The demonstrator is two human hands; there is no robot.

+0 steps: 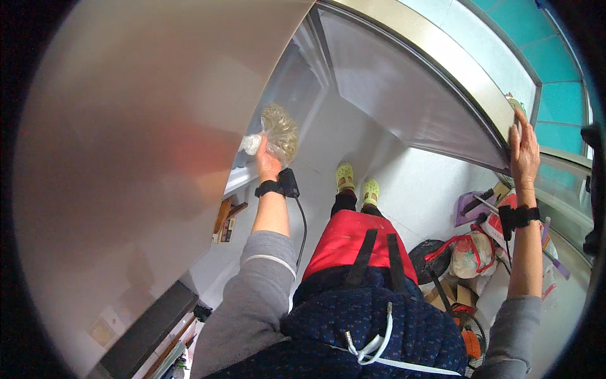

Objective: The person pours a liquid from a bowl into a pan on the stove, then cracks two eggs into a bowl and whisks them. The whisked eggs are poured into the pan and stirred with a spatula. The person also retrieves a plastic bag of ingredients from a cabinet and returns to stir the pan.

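My left hand (268, 161) grips a clear plastic bag (280, 130) of greenish-brown dried bits, its exact contents hard to tell. The bag is in front of the open compartment (298, 71) of what looks like a refrigerator or freezer. A white bundle (251, 143) shows beside the bag, partly hidden by the hand. On the right, my right hand (524, 147) holds the outer edge of the open door (464, 71), whose dark gasket and pale inner panel face the compartment. A large metallic panel (142, 118) fills the left and hides part of the interior.
My feet in yellow-green clogs (345, 176) stand on the pale floor (322, 189). At right lie a purple dustpan (466, 208), a bag with red handles (468, 256), cardboard boxes (457, 293) and a fan (473, 336). Wooden pieces (225, 218) sit near the compartment's lower edge.
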